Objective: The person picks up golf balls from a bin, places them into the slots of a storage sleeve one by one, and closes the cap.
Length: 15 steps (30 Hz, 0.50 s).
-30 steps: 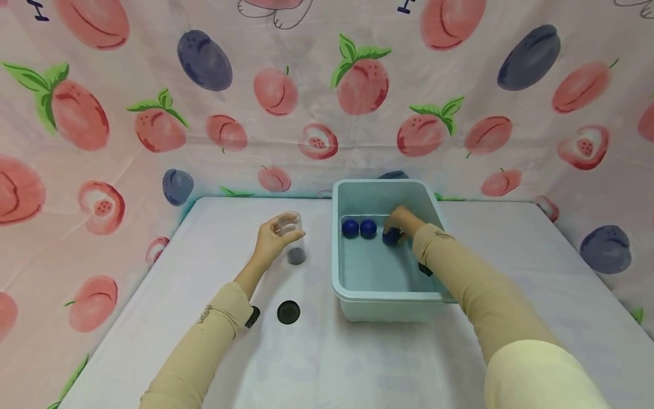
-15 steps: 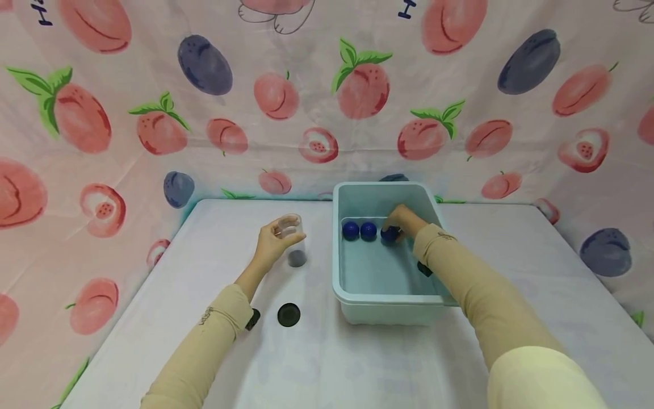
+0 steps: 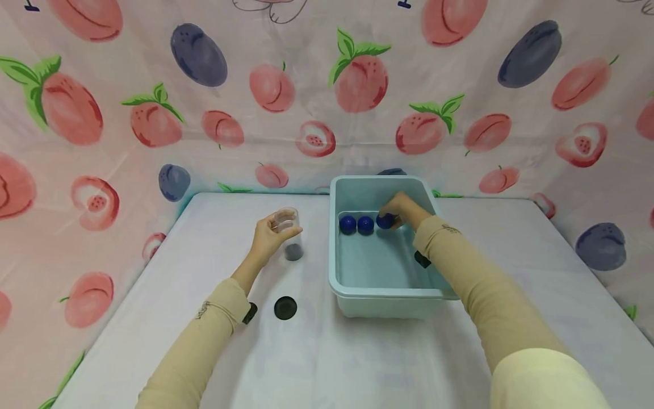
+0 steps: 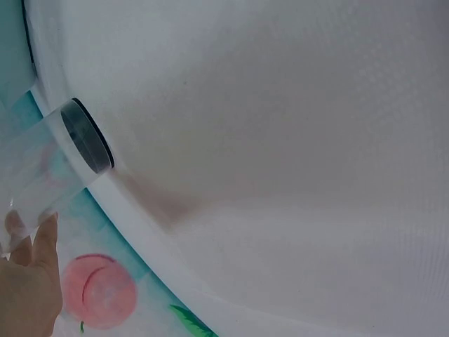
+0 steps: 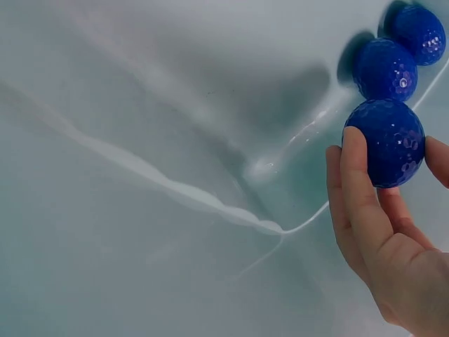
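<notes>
A pale teal plastic tub (image 3: pixel 383 295) stands on the white table. Two dark blue dimpled balls (image 3: pixel 356 225) lie along its far wall. My right hand (image 3: pixel 403 207) reaches into the tub and pinches a third blue ball (image 3: pixel 385 221) (image 5: pixel 387 140) between thumb and fingers, lifted slightly off the floor beside the other two (image 5: pixel 384 67). My left hand (image 3: pixel 268 238) grips a clear plastic jar (image 3: pixel 288 230) (image 4: pixel 49 161) standing on the table left of the tub; the jar has a dark bottom (image 4: pixel 88 135).
A black round lid (image 3: pixel 285 307) lies on the table near my left forearm. The table (image 3: pixel 317 352) is covered in white cloth, and a peach-and-plum printed curtain (image 3: pixel 327 91) hangs behind and on both sides.
My right hand has closed on the third ball and raised it a little toward the tub's far wall. The left hand and jar have stayed in place.
</notes>
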Tool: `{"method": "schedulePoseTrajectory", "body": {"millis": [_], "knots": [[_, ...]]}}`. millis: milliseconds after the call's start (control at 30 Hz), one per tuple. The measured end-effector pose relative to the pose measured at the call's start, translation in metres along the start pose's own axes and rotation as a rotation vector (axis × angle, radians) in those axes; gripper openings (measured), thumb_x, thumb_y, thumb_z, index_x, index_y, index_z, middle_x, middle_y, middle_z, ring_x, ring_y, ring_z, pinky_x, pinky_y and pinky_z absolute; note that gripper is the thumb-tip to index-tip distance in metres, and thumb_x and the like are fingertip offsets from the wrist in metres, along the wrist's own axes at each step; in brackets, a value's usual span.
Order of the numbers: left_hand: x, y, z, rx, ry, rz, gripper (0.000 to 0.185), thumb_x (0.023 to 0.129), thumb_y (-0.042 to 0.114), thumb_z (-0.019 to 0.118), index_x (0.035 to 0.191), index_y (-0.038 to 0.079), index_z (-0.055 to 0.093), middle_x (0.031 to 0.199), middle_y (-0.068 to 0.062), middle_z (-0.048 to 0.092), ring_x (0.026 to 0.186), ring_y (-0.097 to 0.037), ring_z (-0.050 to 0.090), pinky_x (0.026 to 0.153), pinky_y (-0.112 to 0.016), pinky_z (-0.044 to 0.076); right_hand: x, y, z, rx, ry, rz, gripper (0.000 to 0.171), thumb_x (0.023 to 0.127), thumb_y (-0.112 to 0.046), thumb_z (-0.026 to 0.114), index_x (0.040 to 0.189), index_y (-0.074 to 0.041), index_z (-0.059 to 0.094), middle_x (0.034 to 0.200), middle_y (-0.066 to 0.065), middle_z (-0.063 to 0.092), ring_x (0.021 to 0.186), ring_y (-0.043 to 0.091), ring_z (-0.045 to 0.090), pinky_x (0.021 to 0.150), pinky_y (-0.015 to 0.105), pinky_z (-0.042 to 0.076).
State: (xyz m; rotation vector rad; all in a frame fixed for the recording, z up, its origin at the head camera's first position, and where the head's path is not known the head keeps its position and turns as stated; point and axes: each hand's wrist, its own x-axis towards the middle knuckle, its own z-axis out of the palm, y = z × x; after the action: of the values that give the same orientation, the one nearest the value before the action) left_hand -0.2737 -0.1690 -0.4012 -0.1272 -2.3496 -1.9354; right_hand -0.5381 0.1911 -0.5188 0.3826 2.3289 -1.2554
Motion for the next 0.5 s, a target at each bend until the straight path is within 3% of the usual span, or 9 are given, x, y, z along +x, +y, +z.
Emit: {"method": "schedulePoseTrajectory", "body": {"millis": [100,167,200,300,400,500], "knots": [[0.0,0.001,0.0,0.005,-0.001,-0.01,0.044,0.08,0.014,0.075,0.121,0.006,0.06,0.126,-0.017,0.061,0.119,-0.028,0.057,0.102,-0.039,0.044,0.023,0.007,-0.003,0.022,-0.016,0.019,0.121,0.058,-0.012,0.087,0.149,-0.006,0.007,0.125,0.028,0.048,0.083,0.041,0.065,0.062,0.048,0.058],[-0.001,0.0,0.001,0.01,-0.001,-0.019,0.045,0.08,0.015,0.075,0.121,0.006,0.06,0.126,-0.017,0.061,0.119,-0.028,0.057,0.102,-0.039,0.044,0.007,0.001,-0.002,0.026,-0.013,0.026,0.11,0.062,-0.013,0.086,0.146,-0.004,0.014,0.125,0.028,0.049,0.084,0.041,0.066,0.064,0.048,0.058],[-0.001,0.0,0.001,0.012,-0.002,-0.024,0.045,0.08,0.015,0.075,0.121,0.006,0.06,0.126,-0.017,0.061,0.119,-0.028,0.057,0.102,-0.039,0.044,-0.011,-0.003,0.0,0.024,-0.011,0.018,0.101,0.066,-0.013,0.083,0.143,-0.001,0.018,0.124,0.029,0.05,0.085,0.041,0.066,0.064,0.048,0.058],[-0.002,0.002,0.0,-0.004,-0.005,-0.037,0.045,0.079,0.013,0.076,0.12,0.005,0.06,0.126,-0.018,0.06,0.12,-0.03,0.057,0.103,-0.041,0.043,-0.109,-0.034,0.005,-0.002,-0.023,-0.003,0.074,0.08,-0.01,0.071,0.138,0.005,0.029,0.128,0.028,0.049,0.098,0.04,0.064,0.074,0.045,0.058],[-0.005,0.01,-0.001,-0.017,-0.016,-0.042,0.045,0.08,0.01,0.074,0.121,0.002,0.059,0.126,-0.021,0.059,0.121,-0.032,0.055,0.104,-0.042,0.043,-0.19,-0.06,0.006,-0.014,-0.054,-0.033,0.062,0.086,-0.008,0.062,0.137,0.01,0.032,0.133,0.029,0.046,0.11,0.039,0.059,0.083,0.041,0.057],[-0.008,0.019,-0.001,-0.016,-0.019,-0.045,0.044,0.08,0.007,0.073,0.122,0.0,0.058,0.127,-0.022,0.058,0.121,-0.033,0.055,0.102,-0.042,0.044,-0.208,-0.069,0.001,0.013,-0.09,-0.046,0.064,0.083,-0.008,0.066,0.136,0.009,0.035,0.129,0.03,0.047,0.104,0.037,0.062,0.08,0.037,0.057]]}}
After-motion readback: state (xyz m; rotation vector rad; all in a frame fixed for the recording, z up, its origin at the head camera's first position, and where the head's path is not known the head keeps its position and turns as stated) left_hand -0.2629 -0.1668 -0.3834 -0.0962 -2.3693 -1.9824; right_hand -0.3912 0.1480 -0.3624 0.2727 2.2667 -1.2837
